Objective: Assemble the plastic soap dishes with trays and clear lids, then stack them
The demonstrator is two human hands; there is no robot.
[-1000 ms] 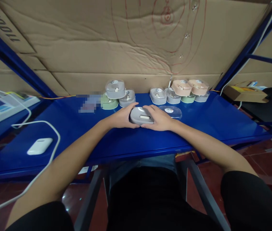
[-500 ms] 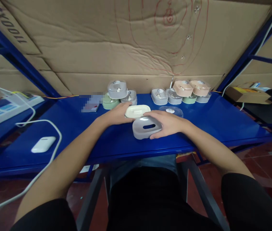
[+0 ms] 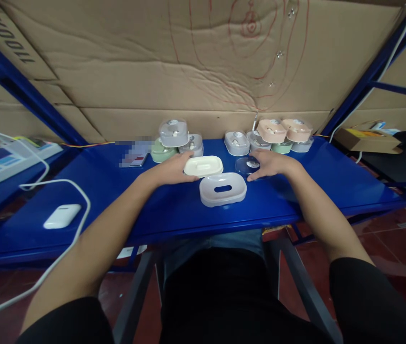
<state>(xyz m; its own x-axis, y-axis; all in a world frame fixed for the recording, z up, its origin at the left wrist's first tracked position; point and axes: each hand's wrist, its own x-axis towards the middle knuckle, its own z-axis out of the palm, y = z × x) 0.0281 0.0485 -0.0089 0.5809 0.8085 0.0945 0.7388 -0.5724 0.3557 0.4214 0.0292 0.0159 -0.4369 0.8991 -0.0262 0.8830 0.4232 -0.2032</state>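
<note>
My left hand (image 3: pixel 176 168) holds the left end of a cream oval tray (image 3: pixel 203 166) between thumb and fingers. Just in front of that tray, a grey oval shell (image 3: pixel 223 190) with a slot in its middle rests on the blue table (image 3: pixel 174 210), untouched. To the right, my right hand (image 3: pixel 269 164) has its thumb and fingers around the right end of a clear lid (image 3: pixel 242 166) with a round label. The lid lies on the table behind the grey shell.
Lidded boxes, grey (image 3: pixel 236 143), green (image 3: pixel 163 152) and peach (image 3: pixel 297 130), stand along the back, some stacked. A phone (image 3: pixel 136 157) lies back left. A white case (image 3: pixel 62 216) and a white cable (image 3: pixel 87 203) are at the left.
My right hand has let go of the grey shell and moved right and back to the clear lid. My left hand still holds the cream tray.
</note>
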